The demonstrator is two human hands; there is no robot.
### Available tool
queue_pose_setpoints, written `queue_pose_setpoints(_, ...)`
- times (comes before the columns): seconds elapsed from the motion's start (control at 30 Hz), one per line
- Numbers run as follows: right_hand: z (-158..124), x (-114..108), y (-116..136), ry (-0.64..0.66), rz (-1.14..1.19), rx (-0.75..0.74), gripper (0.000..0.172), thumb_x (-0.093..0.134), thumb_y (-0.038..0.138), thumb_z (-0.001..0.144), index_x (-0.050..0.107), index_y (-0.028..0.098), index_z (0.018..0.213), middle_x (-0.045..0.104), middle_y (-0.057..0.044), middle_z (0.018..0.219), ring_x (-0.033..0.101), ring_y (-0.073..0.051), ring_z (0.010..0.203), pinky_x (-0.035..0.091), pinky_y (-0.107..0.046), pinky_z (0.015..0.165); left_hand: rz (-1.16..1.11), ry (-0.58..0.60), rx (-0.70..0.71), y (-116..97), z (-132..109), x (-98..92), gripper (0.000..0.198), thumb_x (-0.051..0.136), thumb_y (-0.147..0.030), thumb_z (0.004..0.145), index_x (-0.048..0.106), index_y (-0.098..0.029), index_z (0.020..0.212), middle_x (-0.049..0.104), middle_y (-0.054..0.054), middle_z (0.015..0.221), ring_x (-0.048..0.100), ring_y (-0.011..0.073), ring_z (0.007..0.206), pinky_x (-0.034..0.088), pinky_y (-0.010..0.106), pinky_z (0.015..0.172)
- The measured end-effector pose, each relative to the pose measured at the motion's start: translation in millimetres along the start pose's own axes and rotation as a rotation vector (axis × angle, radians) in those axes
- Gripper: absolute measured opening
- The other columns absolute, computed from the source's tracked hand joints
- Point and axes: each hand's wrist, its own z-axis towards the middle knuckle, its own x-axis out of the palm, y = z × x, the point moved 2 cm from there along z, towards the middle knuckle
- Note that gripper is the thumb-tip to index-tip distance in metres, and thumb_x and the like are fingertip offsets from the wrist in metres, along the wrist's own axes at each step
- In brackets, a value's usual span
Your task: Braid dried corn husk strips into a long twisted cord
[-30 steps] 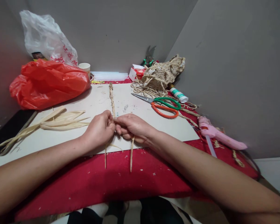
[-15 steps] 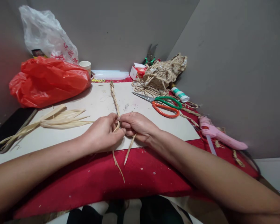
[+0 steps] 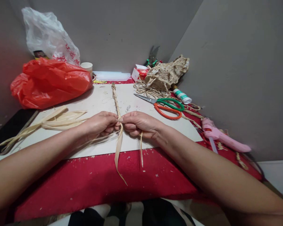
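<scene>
A thin braid of dry husk (image 3: 115, 99) runs down the middle of the white board (image 3: 103, 103). At its lower end my left hand (image 3: 103, 124) pinches a strand that trails down-left, blurred. Beside it, fingertips nearly touching, my right hand (image 3: 138, 124) pinches the braid's end and another strand, whose tail hangs below the palm. A third strand (image 3: 118, 149) hangs between the hands over the red cloth (image 3: 91, 185). Loose pale husks (image 3: 61, 121) lie left of my left hand.
Scissors (image 3: 167, 106) with green and orange handles lie right of the braid. Behind them is a woven cord piece (image 3: 167, 73). A pink glue gun (image 3: 224, 136) rests at the right, a red bag (image 3: 52, 83) at the back left, a dark phone (image 3: 10, 130) at the left edge.
My left hand has shifted left and up, drawing a strand out sideways. The middle strand now hangs free between the hands. The strand under my right hand has swung right.
</scene>
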Motion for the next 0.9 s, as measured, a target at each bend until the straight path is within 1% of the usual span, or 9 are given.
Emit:
queue_pose_setpoints(0.07,0.0,0.0,0.4,0.000,-0.024,0.010,0.017,0.060,0.020,0.076,0.051,0.012,0.063,0.028,0.010,0.040,0.014,-0.001,0.035,0.011,-0.013,0.032,0.024,-0.014,-0.027,0.4,0.1,-1.3,0.012,0.046,-0.016,0.076,0.047,-0.016,0.064,0.033,-0.006,0.048,0.017,0.0023,0.035,0.007,0.021,0.036)
queue_pose_setpoints(0.13,-0.1,0.1,0.8,-0.014,-0.053,0.015,0.017,0.058,0.019,0.076,0.051,0.013,0.062,0.028,0.010,0.039,0.014,-0.001,0.034,0.011,-0.014,0.032,0.069,-0.054,-0.008,-0.3,0.3,-2.2,0.014,0.046,-0.015,0.076,0.048,-0.016,0.063,0.027,-0.007,0.045,0.015,0.0026,0.034,0.006,0.021,0.036)
queue_pose_setpoints(0.23,-0.2,0.0,1.7,-0.037,-0.099,0.015,0.017,0.055,0.017,0.076,0.050,0.013,0.060,0.027,0.010,0.038,0.014,-0.001,0.033,0.010,-0.015,0.032,0.145,-0.108,0.038,-2.3,-0.1,-2.2,0.014,0.047,-0.015,0.076,0.051,-0.015,0.063,0.028,-0.007,0.043,0.019,0.0024,0.034,0.008,0.021,0.038)
queue_pose_setpoints(0.33,-0.7,-0.6,3.2,-0.069,-0.157,0.009,0.021,0.054,0.016,0.077,0.046,0.015,0.057,0.026,0.010,0.036,0.014,-0.002,0.031,0.009,-0.016,0.032,0.189,-0.125,0.045,-3.6,0.1,-2.5,0.014,0.048,-0.016,0.077,0.053,-0.014,0.064,0.029,-0.007,0.044,0.019,0.0025,0.035,0.009,0.021,0.038)
queue_pose_setpoints(0.43,-1.1,-1.0,5.1,-0.113,-0.263,-0.030,0.025,0.054,0.016,0.077,0.043,0.016,0.054,0.028,0.009,0.037,0.016,-0.002,0.031,0.008,-0.018,0.032,0.178,-0.108,0.002,-2.7,2.2,-4.3,0.017,0.046,-0.018,0.078,0.052,-0.016,0.062,0.026,-0.007,0.044,0.018,0.0034,0.035,0.008,0.023,0.038)
queue_pose_setpoints(0.63,-1.9,-1.7,6.0,-0.235,-0.542,-0.162,0.024,0.057,0.019,0.074,0.045,0.016,0.053,0.032,0.008,0.041,0.021,-0.004,0.036,0.012,-0.021,0.036,0.117,-0.041,-0.019,3.0,7.0,-9.1,0.032,0.053,-0.028,0.079,0.038,-0.018,0.052,0.025,-0.007,0.044,0.016,0.0029,0.036,0.006,0.024,0.040)
queue_pose_setpoints(0.7,-2.9,-1.4,6.0,-0.256,-0.620,-0.196,0.023,0.058,0.020,0.073,0.046,0.016,0.054,0.033,0.007,0.044,0.023,-0.004,0.039,0.014,-0.022,0.038,0.093,-0.016,-0.016,4.0,7.3,-9.9,0.032,0.054,-0.028,0.079,0.039,-0.018,0.052,0.025,-0.006,0.043,0.017,0.0030,0.036,0.007,0.024,0.040)
queue_pose_setpoints(0.8,-4.4,0.0,5.6,-0.274,-0.723,-0.225,0.022,0.060,0.023,0.073,0.049,0.015,0.056,0.034,0.006,0.047,0.024,-0.005,0.043,0.016,-0.022,0.041,0.051,0.007,-0.028,3.0,5.8,-8.9,0.026,0.053,-0.025,0.080,0.048,-0.017,0.056,0.023,-0.007,0.042,0.016,0.0030,0.036,0.007,0.023,0.041)
queue_pose_setpoints(0.9,-5.1,2.6,5.3,-0.282,-0.832,-0.267,0.024,0.060,0.028,0.075,0.050,0.015,0.056,0.033,0.005,0.050,0.024,-0.006,0.047,0.018,-0.022,0.043,0.045,-0.041,-0.045,0.2,3.1,-5.8,0.022,0.053,-0.022,0.079,0.052,-0.016,0.058,0.022,-0.008,0.040,0.014,0.0026,0.035,0.007,0.023,0.041)
